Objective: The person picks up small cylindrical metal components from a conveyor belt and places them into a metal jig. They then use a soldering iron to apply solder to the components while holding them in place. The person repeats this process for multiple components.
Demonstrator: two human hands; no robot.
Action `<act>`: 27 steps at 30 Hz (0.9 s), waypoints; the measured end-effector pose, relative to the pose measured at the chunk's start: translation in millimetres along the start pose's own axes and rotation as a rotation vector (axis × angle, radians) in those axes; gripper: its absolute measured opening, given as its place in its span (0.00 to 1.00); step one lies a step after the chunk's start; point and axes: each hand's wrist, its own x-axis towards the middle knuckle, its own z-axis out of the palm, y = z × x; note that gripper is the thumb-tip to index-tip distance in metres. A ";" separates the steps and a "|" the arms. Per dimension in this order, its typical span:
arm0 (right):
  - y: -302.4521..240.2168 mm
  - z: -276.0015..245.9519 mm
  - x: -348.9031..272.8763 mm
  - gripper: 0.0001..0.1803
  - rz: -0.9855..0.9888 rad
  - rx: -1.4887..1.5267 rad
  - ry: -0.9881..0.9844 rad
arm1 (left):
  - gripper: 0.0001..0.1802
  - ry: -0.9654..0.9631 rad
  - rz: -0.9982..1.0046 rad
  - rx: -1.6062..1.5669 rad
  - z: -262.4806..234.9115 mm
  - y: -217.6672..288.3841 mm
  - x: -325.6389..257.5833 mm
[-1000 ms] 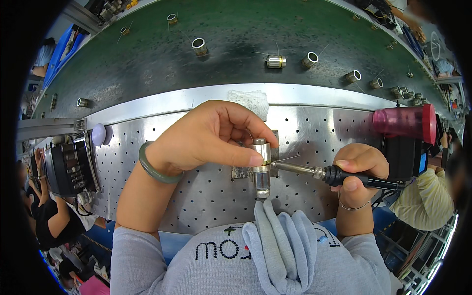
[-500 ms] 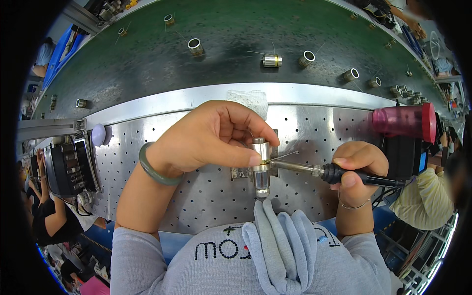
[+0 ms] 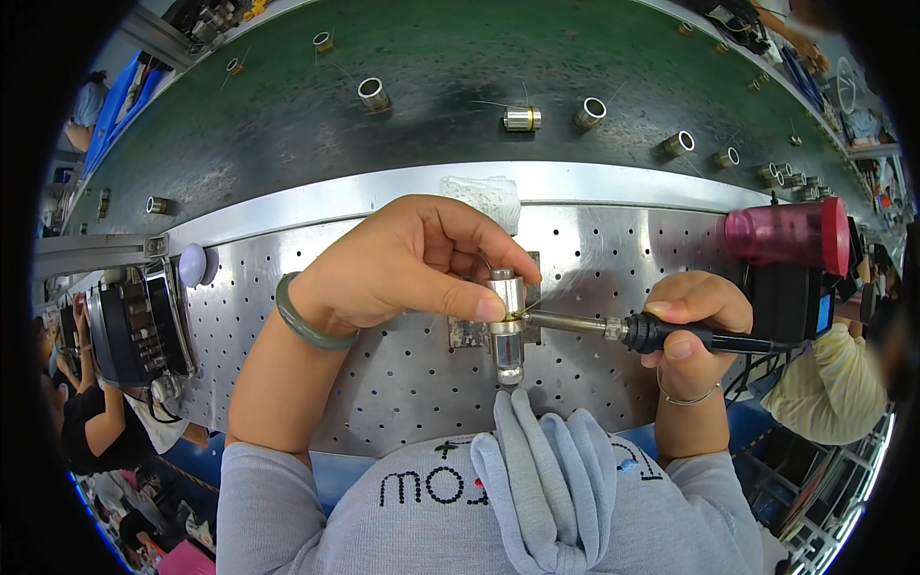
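My left hand (image 3: pixel 379 264) pinches a shiny metal cylinder (image 3: pixel 508 295) between thumb and fingers. A thin yellowish band circles the cylinder, and its lower part narrows to a rounded metal end. A small metal block fixture (image 3: pixel 468 333) shows behind the cylinder. From the right, my right hand (image 3: pixel 704 316) grips a soldering iron (image 3: pixel 661 333) by its black handle. The iron's metal shaft reaches left, its tip at the yellowish band next to my left thumb. Whether the tip touches it I cannot tell.
Several metal rings with thin wires stand on a green belt (image 3: pixel 431 129) beyond the perforated metal table (image 3: pixel 402 402). A folded white cloth (image 3: pixel 484 199) lies at the table's far edge. A pink tumbler (image 3: pixel 786 237) is at right, and a black device (image 3: pixel 134 331) at left.
The rings on the belt have shifted slightly left. The soldering iron and the cylinder have barely moved; the thin wire that stuck out rightward at the band shows less.
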 end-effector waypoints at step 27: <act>1.1 -1.0 -2.5 0.11 0.047 0.076 0.074 | 0.23 -0.071 0.042 -0.017 -6.6 -5.6 3.9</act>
